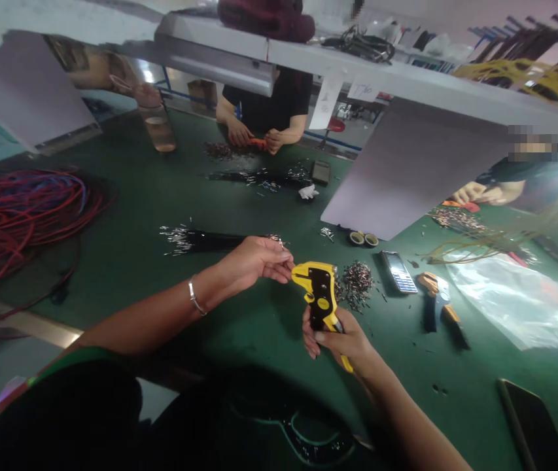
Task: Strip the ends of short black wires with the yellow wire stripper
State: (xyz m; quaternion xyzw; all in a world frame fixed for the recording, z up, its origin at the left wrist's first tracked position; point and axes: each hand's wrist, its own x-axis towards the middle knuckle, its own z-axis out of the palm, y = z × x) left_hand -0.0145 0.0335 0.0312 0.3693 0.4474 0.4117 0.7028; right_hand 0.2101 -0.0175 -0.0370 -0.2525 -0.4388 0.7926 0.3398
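Note:
My right hand (pixel 340 337) is wrapped round the handles of a yellow and black wire stripper (pixel 322 291), held upright above the green table. My left hand (pixel 265 260) is closed in a pinch right at the stripper's jaws; whatever lies between the fingertips is too small to make out. Behind that hand, a bundle of black wires (pixel 214 242) with bright bare ends lies on the table, partly hidden by the fingers. A heap of small metal terminals (pixel 357 282) sits just right of the stripper.
To the right lie a keypad phone (pixel 398 272), an orange and black tool (pixel 441 304), a clear plastic bag (pixel 519 297) and a smartphone (pixel 534 425). Tape rolls (pixel 363 239) sit by a shelf panel (pixel 406 163). Red and blue cables (pixel 18 222) are coiled left. Co-workers' hands (pixel 254 136) work opposite.

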